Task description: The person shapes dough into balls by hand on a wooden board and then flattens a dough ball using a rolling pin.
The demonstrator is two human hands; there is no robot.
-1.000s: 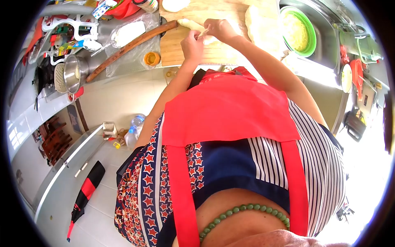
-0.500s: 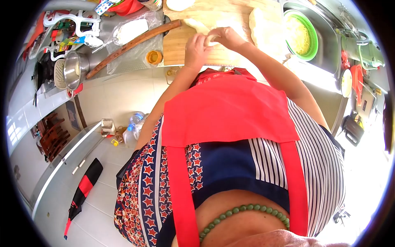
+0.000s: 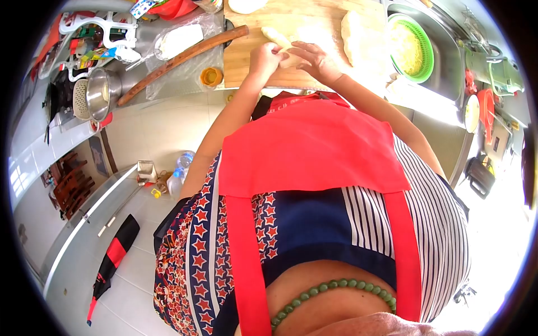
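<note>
A pale roll of dough lies slantwise on the wooden board. My left hand pinches the near end of this dough between thumb and fingers. Beside it, my right hand has its fingers stretched out and spread, the fingertips close to the dough's near end. Whether those fingertips touch it is hard to tell in the glare. A second, longer dough roll rests to the right on the board, and a white round piece sits at its far left edge.
Left of the board, a long wooden rolling pin lies across a plastic bag, near a small amber-coloured lid. A metal pot stands farther left. On the right, a green basket of pale yellow shreds sits at the sink.
My right hand has opened from a grip on the dough and moved slightly down, its fingers now spread. The left hand has shifted a little left and keeps its pinch.
</note>
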